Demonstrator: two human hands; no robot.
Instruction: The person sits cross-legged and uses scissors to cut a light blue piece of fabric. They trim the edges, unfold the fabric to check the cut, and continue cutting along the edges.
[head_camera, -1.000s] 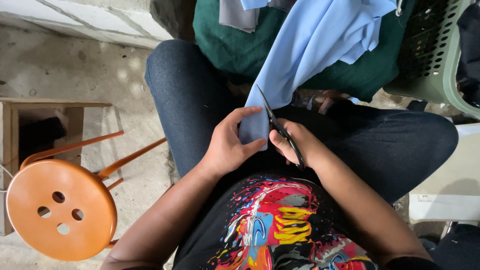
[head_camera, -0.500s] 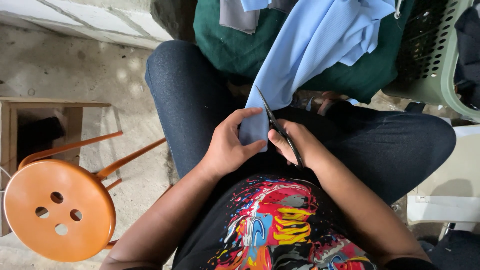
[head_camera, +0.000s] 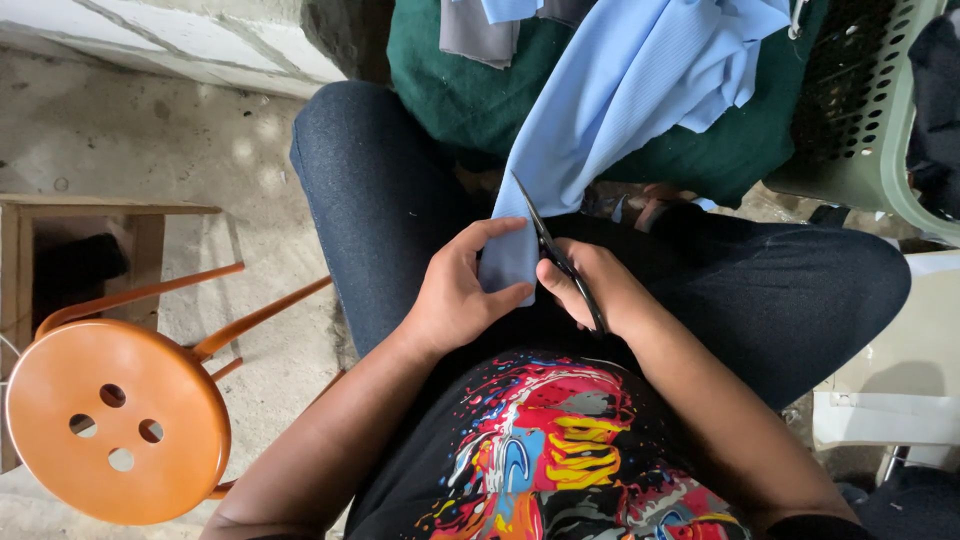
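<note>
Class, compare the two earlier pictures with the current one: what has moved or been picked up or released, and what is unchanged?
Almost nothing has visibly changed. The left hand still pinches the end of the light blue cloth, and the right hand still holds the black scissors against its edge. Nothing was picked up or let go. The orange stool, green basket and dark green fabric stay put.

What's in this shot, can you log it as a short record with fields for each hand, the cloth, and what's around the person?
left hand: left hand pinches the lower end of the light blue cloth
right hand: right hand holds black scissors, blades at the cloth's edge
cloth: drapes up over a dark green bundle
left of person: orange stool, wooden crate
right of person: green perforated basket
</note>
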